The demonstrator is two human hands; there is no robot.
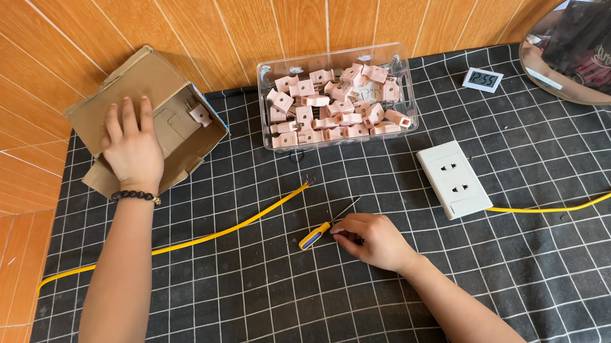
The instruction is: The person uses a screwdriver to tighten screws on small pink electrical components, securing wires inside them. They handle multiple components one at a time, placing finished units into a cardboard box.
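My left hand (130, 145) lies flat, fingers together, on the flap of an open cardboard box (167, 79) at the back left; one pink plastic part (199, 115) sits inside the box. My right hand (372, 238) rests on the cloth at the centre, its fingertips closed on the shaft of a small screwdriver (316, 233) with a yellow and blue handle. A yellow wire (195, 240) runs left from just above the screwdriver.
A clear plastic tub (330, 60) full of pink parts stands at the back centre. A white wall socket (453, 178) lies right of my hand, with a second yellow wire (577, 203) leading right. A small digital clock (483, 79) and round mirror (599, 43) sit far right. The black grid cloth (264, 323) covers the table.
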